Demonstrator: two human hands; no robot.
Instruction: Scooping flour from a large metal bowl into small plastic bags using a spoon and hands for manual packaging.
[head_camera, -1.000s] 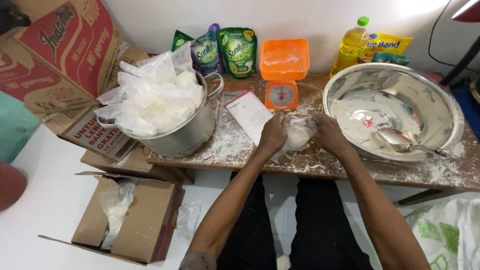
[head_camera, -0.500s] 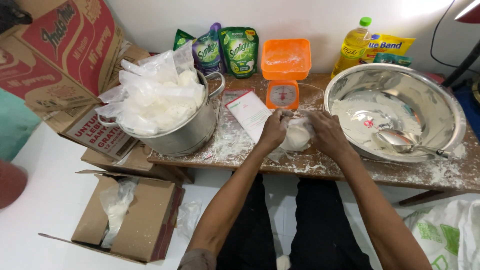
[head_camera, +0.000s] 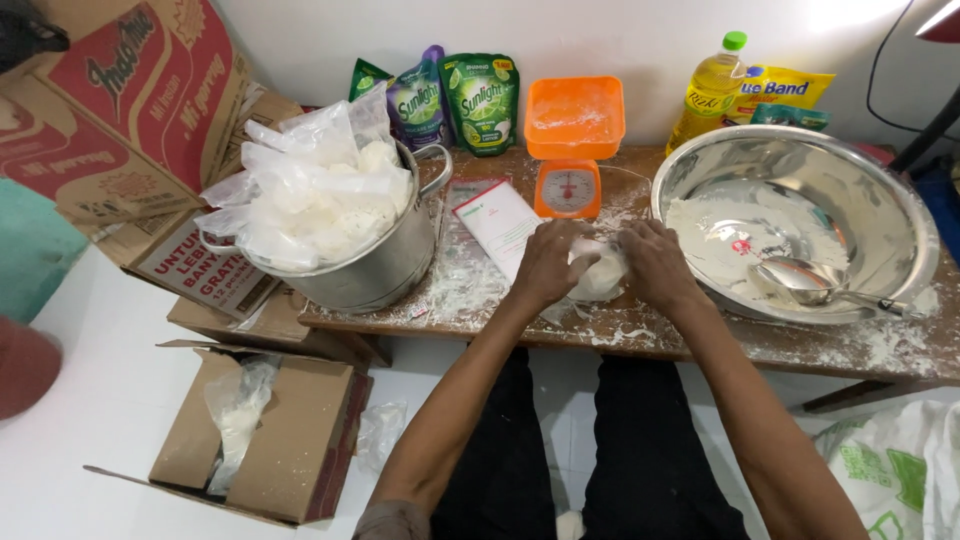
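Lying between both hands (head_camera: 600, 262): flour bag (head_camera: 600, 275)

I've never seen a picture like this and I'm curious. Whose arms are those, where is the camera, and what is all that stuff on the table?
The camera sits on a person's head and looks down, so you see their own arms and black-clad legs. The left hand and right hand both grip a small clear bag of white flour on the floury wooden table. To the left stands a metal pot heaped with filled bags. To the right is a big steel bowl holding flour and a spoon. Behind the hands is an orange kitchen scale. On the floor lies an open cardboard box.
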